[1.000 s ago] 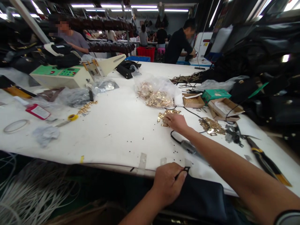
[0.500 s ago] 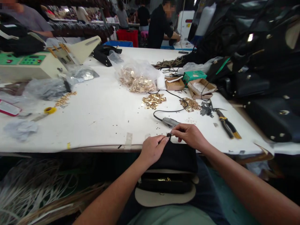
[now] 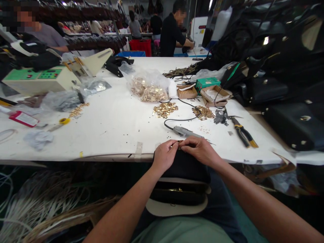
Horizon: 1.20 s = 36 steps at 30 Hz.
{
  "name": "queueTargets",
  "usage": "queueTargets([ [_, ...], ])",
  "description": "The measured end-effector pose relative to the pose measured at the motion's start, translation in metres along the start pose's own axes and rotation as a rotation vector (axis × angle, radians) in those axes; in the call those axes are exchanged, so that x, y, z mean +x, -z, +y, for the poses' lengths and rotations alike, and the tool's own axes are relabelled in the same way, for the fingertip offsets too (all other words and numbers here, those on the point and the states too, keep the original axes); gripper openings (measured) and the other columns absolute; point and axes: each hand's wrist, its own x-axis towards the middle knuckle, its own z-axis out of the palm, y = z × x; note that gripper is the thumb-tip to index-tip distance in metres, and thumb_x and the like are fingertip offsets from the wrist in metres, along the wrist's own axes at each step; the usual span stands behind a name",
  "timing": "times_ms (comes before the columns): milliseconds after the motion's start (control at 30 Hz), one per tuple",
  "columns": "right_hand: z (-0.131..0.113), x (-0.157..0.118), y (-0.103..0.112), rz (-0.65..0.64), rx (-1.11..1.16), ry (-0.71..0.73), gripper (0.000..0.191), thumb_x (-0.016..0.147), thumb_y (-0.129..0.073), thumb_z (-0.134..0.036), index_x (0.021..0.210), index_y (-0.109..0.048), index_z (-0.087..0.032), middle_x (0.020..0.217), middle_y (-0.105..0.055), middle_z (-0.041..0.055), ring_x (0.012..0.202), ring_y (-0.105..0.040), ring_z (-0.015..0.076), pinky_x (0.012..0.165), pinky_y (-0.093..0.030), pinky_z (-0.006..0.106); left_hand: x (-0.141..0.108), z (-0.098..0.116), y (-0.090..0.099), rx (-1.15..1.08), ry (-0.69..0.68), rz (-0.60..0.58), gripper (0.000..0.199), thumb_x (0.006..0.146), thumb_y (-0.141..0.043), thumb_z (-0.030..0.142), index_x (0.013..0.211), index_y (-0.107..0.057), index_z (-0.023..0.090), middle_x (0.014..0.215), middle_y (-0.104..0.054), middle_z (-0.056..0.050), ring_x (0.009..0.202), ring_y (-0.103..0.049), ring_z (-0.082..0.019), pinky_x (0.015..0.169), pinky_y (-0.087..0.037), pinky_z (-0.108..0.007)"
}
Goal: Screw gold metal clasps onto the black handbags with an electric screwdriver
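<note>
The black bag [image 3: 186, 167] lies in the person's lap, up against the near edge of the table [image 3: 101, 135], its pale flap [image 3: 177, 207] hanging open. At its top, the left hand [image 3: 164, 156] and right hand [image 3: 201, 150] pinch a small piece [image 3: 179, 144], seemingly gold metal, though fingers partly hide it. Just beyond lies a grey electric screwdriver [image 3: 188, 132]; farther in, a gold pile [image 3: 165, 109]; towards the right edge, pliers [image 3: 244, 133].
</note>
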Motion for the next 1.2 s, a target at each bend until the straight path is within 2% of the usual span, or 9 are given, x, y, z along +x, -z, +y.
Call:
queueTargets([
  [167,0.015,0.004,-0.012,0.093,-0.105,0.049,0.009,0.086,-0.071,-0.018,0.092,-0.076,-0.024,0.094,-0.074,0.0039,0.089,-0.068,0.0217,0.080,-0.052,0.036,0.004,-0.011,-0.004,-0.078,0.017,-0.021,0.029,0.096,-0.055,0.039,0.101,-0.078,0.023,0.085,-0.075,0.000,0.076,-0.065,-0.018,0.072,-0.046,-0.027],
  [300,0.020,0.009,-0.012,0.102,-0.162,0.171,0.012,0.088,-0.072,-0.021,0.099,-0.076,-0.025,0.104,-0.072,0.0066,0.095,-0.067,0.0226,0.073,-0.053,0.034,0.009,-0.016,-0.005,-0.214,0.030,-0.056,0.027,0.093,-0.057,0.036,0.104,-0.078,0.022,0.096,-0.078,-0.002,0.088,-0.069,-0.019,0.082,-0.049,-0.028],
  [467,0.023,0.012,-0.006,-0.002,-0.197,0.253,0.035,0.089,-0.072,-0.022,0.123,-0.073,-0.030,0.119,-0.070,0.0074,0.106,-0.067,0.0239,0.084,-0.057,0.037,0.013,-0.017,-0.003,-0.341,0.080,-0.085,0.028,0.091,-0.060,0.036,0.104,-0.078,0.020,0.101,-0.079,-0.004,0.095,-0.070,-0.022,0.087,-0.051,-0.030],
  [567,0.025,0.011,-0.006,-0.005,-0.225,0.298,0.032,0.095,-0.067,-0.028,0.126,-0.072,-0.032,0.119,-0.072,0.0079,0.108,-0.068,0.0256,0.092,-0.056,0.042,0.013,-0.019,-0.002,-0.336,0.081,-0.083,0.029,0.091,-0.059,0.037,0.105,-0.079,0.021,0.101,-0.079,-0.004,0.094,-0.070,-0.022,0.087,-0.051,-0.030],
  [633,0.026,0.010,-0.006,0.015,-0.222,0.303,0.029,0.097,-0.064,-0.032,0.124,-0.073,-0.032,0.117,-0.073,0.0076,0.105,-0.069,0.0256,0.093,-0.056,0.043,0.012,-0.020,-0.002,-0.333,0.079,-0.077,0.029,0.092,-0.059,0.038,0.103,-0.079,0.020,0.096,-0.078,-0.003,0.089,-0.069,-0.021,0.084,-0.051,-0.030],
  [767,0.023,0.011,-0.006,0.196,-0.152,0.177,0.024,0.097,-0.064,-0.039,0.114,-0.079,-0.030,0.097,-0.073,0.0080,0.091,-0.068,0.0244,0.080,-0.055,0.039,0.010,-0.021,-0.004,-0.363,0.080,-0.063,0.029,0.091,-0.061,0.040,0.102,-0.078,0.019,0.088,-0.077,-0.003,0.081,-0.067,-0.019,0.076,-0.050,-0.028],
  [833,0.019,0.015,-0.004,0.243,-0.079,0.072,0.024,0.094,-0.067,-0.042,0.107,-0.081,-0.027,0.090,-0.072,0.0077,0.087,-0.066,0.0241,0.077,-0.054,0.038,0.010,-0.021,-0.005,-0.411,0.096,-0.044,0.028,0.090,-0.064,0.040,0.104,-0.077,0.019,0.090,-0.077,-0.003,0.082,-0.068,-0.018,0.077,-0.051,-0.028],
  [1000,0.010,0.025,-0.003,0.132,0.114,-0.237,0.027,0.086,-0.073,-0.046,0.090,-0.081,-0.020,0.075,-0.073,0.0052,0.071,-0.065,0.0209,0.066,-0.053,0.033,0.010,-0.023,-0.009,-0.483,0.137,0.004,0.027,0.086,-0.070,0.038,0.104,-0.075,0.018,0.089,-0.077,-0.004,0.084,-0.071,-0.019,0.077,-0.054,-0.027],
  [1200,0.012,0.025,-0.006,0.062,0.020,-0.234,0.032,0.091,-0.064,-0.049,0.093,-0.080,-0.022,0.076,-0.073,0.0043,0.072,-0.065,0.0212,0.065,-0.051,0.033,0.011,-0.025,-0.012,-0.413,0.127,0.035,0.025,0.087,-0.069,0.039,0.100,-0.076,0.020,0.085,-0.077,-0.003,0.076,-0.069,-0.017,0.072,-0.053,-0.027],
])
